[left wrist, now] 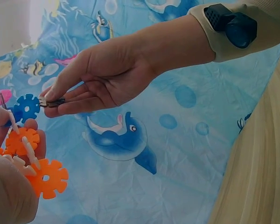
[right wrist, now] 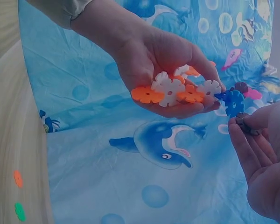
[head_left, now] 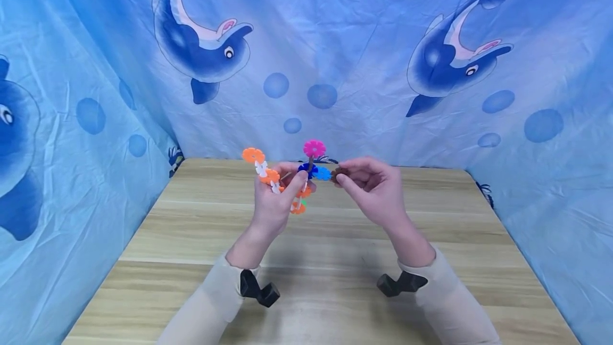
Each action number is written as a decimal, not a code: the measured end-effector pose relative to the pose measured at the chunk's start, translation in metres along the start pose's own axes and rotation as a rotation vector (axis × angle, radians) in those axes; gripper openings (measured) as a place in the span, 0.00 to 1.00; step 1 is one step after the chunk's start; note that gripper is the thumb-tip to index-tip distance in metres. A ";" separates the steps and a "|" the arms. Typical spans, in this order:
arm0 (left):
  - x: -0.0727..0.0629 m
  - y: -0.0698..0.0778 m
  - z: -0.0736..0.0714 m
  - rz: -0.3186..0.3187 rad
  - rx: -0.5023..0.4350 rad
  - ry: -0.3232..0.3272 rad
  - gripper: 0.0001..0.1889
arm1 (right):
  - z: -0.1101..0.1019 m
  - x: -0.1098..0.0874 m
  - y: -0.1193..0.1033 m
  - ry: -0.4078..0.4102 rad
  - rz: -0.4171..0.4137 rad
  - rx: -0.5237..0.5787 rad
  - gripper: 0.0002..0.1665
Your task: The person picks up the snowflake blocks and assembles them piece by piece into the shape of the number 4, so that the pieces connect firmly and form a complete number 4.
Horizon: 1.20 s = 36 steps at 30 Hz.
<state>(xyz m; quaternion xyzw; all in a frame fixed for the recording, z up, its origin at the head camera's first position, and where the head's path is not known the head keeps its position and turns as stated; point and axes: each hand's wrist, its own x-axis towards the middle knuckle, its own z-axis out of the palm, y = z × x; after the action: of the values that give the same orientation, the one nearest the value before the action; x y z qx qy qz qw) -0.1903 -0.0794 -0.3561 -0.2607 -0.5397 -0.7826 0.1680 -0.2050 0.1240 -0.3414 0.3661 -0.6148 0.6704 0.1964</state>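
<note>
A chain of notched plastic snowflake discs is held up over the table. My left hand (head_left: 274, 205) grips it, thumb pressed near the dark blue disc (head_left: 306, 169). Orange discs (left wrist: 49, 178) and white discs (right wrist: 170, 92) alternate along the part in the palm. A pink disc (head_left: 314, 148) stands at the top on a brown disc (head_left: 310, 163) seen edge-on. To the right, a light blue disc (head_left: 322, 173) joins the dark blue one. My right hand (head_left: 375, 190) pinches another brown disc (head_left: 339, 174) at the light blue disc's edge; fingers partly hide whether their notches interlock.
A wooden table (head_left: 335, 292) spreads below both hands. On it lie a loose orange disc (right wrist: 17, 178) and a green disc (right wrist: 20, 211). Blue dolphin-print curtain (head_left: 306, 41) surrounds the table at the back and sides. Each sleeve carries a black wrist mount (head_left: 258, 287).
</note>
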 end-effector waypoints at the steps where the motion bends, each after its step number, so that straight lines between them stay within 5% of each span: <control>1: 0.000 0.000 0.000 0.000 0.001 -0.003 0.05 | 0.000 0.000 0.000 0.001 -0.003 0.007 0.13; 10: 0.000 -0.004 0.003 -0.013 -0.025 -0.031 0.06 | 0.001 -0.004 0.002 0.001 0.009 0.093 0.11; 23: 0.000 -0.005 0.005 -0.048 -0.095 -0.101 0.03 | -0.005 -0.007 -0.001 -0.010 0.060 0.080 0.11; 31: 0.003 -0.003 0.004 -0.066 -0.019 -0.072 0.05 | -0.005 -0.006 -0.002 -0.022 0.030 -0.166 0.12; 36: 0.004 0.000 -0.003 -0.069 0.037 -0.056 0.08 | -0.002 -0.003 -0.017 -0.071 0.084 -0.222 0.11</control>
<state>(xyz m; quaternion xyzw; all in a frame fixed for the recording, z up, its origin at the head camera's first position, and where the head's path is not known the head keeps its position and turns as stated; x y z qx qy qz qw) -0.1942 -0.0817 -0.3550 -0.2605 -0.5673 -0.7702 0.1308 -0.1914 0.1292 -0.3323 0.3394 -0.7067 0.5924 0.1855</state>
